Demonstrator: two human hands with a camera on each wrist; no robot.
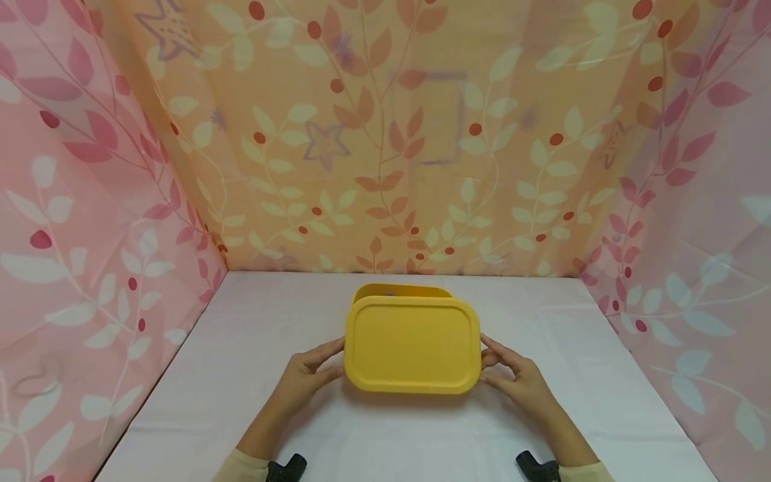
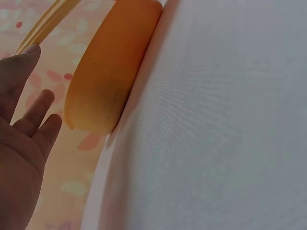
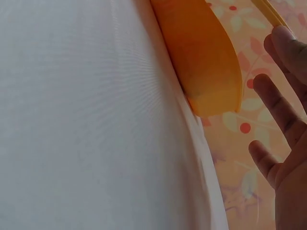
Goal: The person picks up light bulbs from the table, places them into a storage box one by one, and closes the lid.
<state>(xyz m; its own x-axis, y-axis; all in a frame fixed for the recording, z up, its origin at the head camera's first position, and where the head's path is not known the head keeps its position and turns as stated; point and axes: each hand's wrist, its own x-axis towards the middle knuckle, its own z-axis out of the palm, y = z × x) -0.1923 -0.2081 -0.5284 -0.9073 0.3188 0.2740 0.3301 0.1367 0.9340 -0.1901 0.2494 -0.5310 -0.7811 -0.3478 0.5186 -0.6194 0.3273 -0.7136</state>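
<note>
A yellow rectangular lid point(image 1: 412, 345) with rounded corners is held up between both hands in the head view. Behind it, a yellow container point(image 1: 402, 290) stands on the white table, mostly hidden; a small bluish spot shows inside. My left hand point(image 1: 310, 375) pinches the lid's left edge between thumb and fingers, and my right hand point(image 1: 515, 378) does likewise at the right edge. Both wrist views show the lid apart from the container: the lid's edge point(image 2: 48, 25) is above the container point(image 2: 112, 67) in the left one, and the container point(image 3: 201, 57) stands below the lid's rim point(image 3: 269, 12) in the right one.
A white cloth covers the table point(image 1: 409, 442). Patterned curtains enclose it: a yellow-orange one point(image 1: 385, 134) at the back, a pink one point(image 1: 78, 221) on the left and another pink one point(image 1: 693, 221) on the right. Black straps with mounts point(image 1: 288, 467) sit at both wrists.
</note>
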